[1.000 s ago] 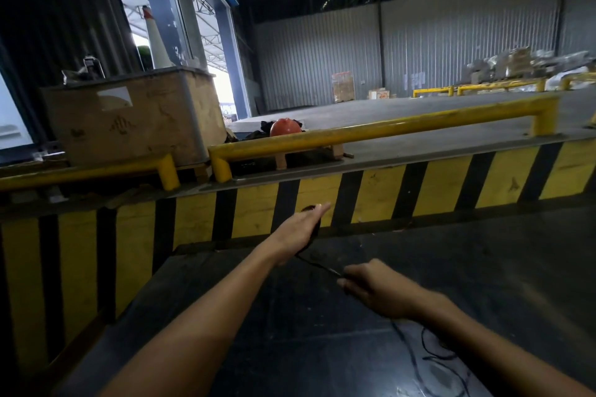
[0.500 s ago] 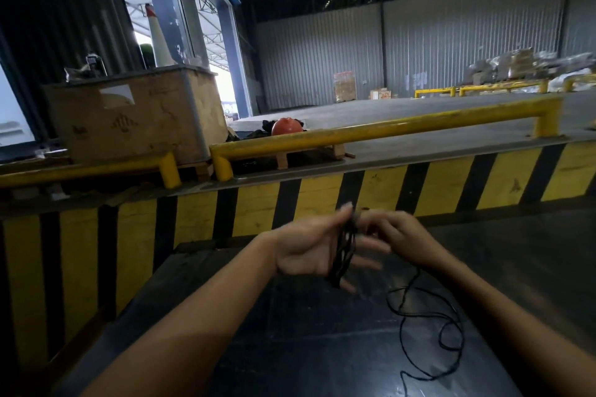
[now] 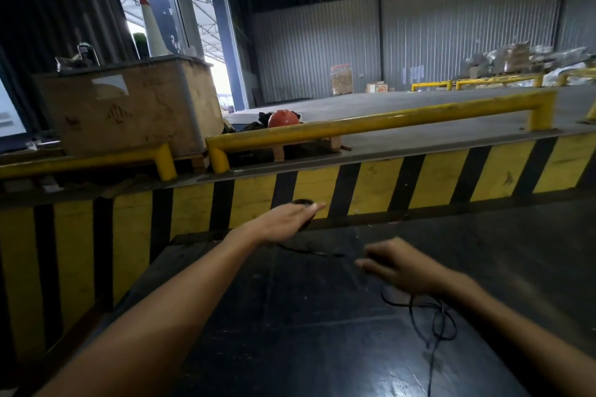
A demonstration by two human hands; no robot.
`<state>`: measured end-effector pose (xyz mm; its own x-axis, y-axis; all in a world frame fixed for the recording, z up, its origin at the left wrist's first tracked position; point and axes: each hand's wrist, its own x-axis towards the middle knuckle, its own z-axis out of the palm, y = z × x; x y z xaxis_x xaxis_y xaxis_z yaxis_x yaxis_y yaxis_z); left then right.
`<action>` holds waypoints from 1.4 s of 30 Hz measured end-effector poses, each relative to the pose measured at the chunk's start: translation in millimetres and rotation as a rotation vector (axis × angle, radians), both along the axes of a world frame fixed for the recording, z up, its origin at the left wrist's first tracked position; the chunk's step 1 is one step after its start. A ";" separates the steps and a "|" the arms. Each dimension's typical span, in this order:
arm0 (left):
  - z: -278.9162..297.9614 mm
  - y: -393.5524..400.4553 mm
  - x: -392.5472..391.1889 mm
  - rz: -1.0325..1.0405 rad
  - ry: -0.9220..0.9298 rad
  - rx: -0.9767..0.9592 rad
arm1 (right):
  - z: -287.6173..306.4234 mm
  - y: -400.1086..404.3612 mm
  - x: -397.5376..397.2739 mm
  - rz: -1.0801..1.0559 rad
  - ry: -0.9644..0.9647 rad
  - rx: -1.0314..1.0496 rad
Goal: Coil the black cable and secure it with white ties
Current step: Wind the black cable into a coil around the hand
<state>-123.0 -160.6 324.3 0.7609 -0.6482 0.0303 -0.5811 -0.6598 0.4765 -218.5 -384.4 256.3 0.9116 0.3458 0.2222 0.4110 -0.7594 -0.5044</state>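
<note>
My left hand (image 3: 283,221) reaches forward with the back of the hand up, and loops of the black cable (image 3: 433,316) are wound around its fingers, showing dark at the fingertips. A taut strand runs from that hand down to my right hand (image 3: 398,266), which is blurred and pinches the cable lower and to the right. Behind the right wrist, loose cable loops lie on the dark surface (image 3: 290,316). No white ties are in view.
A yellow-and-black striped wall (image 3: 371,187) rises just beyond my hands, topped by a yellow rail (image 3: 371,124). A wooden crate (image 3: 129,106) stands at back left, an orange helmet (image 3: 283,119) behind the rail. Warehouse floor stretches beyond.
Half a second ago both hands met at the coil. Since then my right hand has pulled down and to the right along the cable, stretching a strand, while my left hand turned palm down.
</note>
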 end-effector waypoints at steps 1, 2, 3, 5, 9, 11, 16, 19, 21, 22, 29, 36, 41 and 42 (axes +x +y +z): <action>-4.5 5.3 -0.7 0.001 0.058 0.097 | 14.8 -12.0 0.0 -0.032 -0.031 0.017; -7.5 8.7 -3.9 -0.006 0.136 0.161 | 28.2 -23.1 0.1 -0.061 -0.071 0.032; -9.5 10.4 -8.9 -0.020 0.219 0.187 | 40.0 -32.1 0.7 -0.086 -0.118 0.037; -12.9 7.8 -19.5 -0.069 0.334 0.161 | 55.6 -43.8 4.9 -0.147 -0.205 0.040; -5.2 -11.1 -44.3 -0.195 0.492 -0.033 | 54.3 -48.5 21.0 -0.279 -0.311 0.151; 0.5 -20.0 -53.0 -0.263 0.666 -0.182 | 39.6 -42.4 26.7 -0.326 -0.272 0.239; 15.2 -41.3 -57.8 -0.344 0.822 -0.653 | -30.3 10.1 17.0 -0.205 -0.010 0.255; 14.6 -48.9 -47.8 -0.272 0.764 -0.789 | -66.4 51.0 -2.0 -0.010 -0.013 0.146; 5.4 -47.7 -36.5 -0.179 0.683 -0.801 | -70.7 61.7 -10.2 0.062 -0.040 0.070; 0.2 -44.6 -30.8 -0.127 0.614 -0.783 | -67.0 61.1 -12.4 0.076 -0.051 0.053; -23.1 -5.4 -3.9 -0.021 0.095 -0.142 | -4.0 5.0 -6.9 0.023 -0.074 -0.027; -26.8 -7.3 -27.2 -0.029 0.479 0.071 | 40.7 -27.8 9.4 -0.220 -0.275 0.095; -9.3 -20.4 -45.1 -0.205 0.769 -0.162 | 33.6 -27.1 22.7 -0.314 -0.347 0.280; -6.0 -22.1 -48.0 -0.237 0.828 -0.220 | 29.4 -25.1 24.8 -0.325 -0.361 0.303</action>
<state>-171.0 -182.7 318.3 0.4404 -0.8359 -0.3276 -0.1034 -0.4097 0.9063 -193.7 -409.5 285.7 0.8085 -0.0671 0.5847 0.3674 -0.7186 -0.5905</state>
